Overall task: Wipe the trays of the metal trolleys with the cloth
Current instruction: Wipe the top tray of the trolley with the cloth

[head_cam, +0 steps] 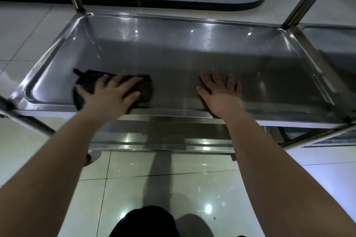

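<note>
a: what does the person wear?

b: not much that shows. the left arm (57,169) and the right arm (279,179) are bare from the wrist to the edge of the picture.

a: and the hands?

b: the left hand (107,95) and the right hand (221,96) are bare too. the right one is sharp, so you can count five fingers and see the knuckles. the left one is a bit blurry.

a: any clothes at all?

b: yes, black clothes (144,223) at the very bottom, in the middle. the shape is round, like a knee. it looks plain black. i cannot tell if it is trousers or something else.
</note>
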A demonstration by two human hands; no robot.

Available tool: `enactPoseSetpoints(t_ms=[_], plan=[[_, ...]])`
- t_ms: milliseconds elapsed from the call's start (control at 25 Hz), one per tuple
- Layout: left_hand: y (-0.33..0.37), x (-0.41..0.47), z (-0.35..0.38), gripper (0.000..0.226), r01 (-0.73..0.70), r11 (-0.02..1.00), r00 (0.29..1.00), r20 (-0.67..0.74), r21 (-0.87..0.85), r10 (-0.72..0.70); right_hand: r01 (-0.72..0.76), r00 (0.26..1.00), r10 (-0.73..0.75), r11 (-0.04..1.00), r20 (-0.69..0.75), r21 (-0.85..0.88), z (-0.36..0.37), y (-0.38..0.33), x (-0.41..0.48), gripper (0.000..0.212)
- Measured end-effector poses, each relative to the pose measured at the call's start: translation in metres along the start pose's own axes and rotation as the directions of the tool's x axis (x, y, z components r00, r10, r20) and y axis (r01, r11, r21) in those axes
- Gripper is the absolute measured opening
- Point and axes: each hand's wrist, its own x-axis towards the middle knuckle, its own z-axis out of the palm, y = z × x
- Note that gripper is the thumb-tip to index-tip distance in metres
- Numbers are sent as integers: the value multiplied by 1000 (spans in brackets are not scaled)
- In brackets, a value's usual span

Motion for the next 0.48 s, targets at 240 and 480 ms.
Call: enactPoseSetpoints(t_ms=[240,480], plan=[[83,-10,9,49,46,998,998,-52,-39,-48,-10,1000,9,999,-21,-34,3,-7,-4,54],[86,-10,12,48,-99,995,989,-116,-31,94,-1,1000,1,1000,24,-13,-6,-1,-4,52]])
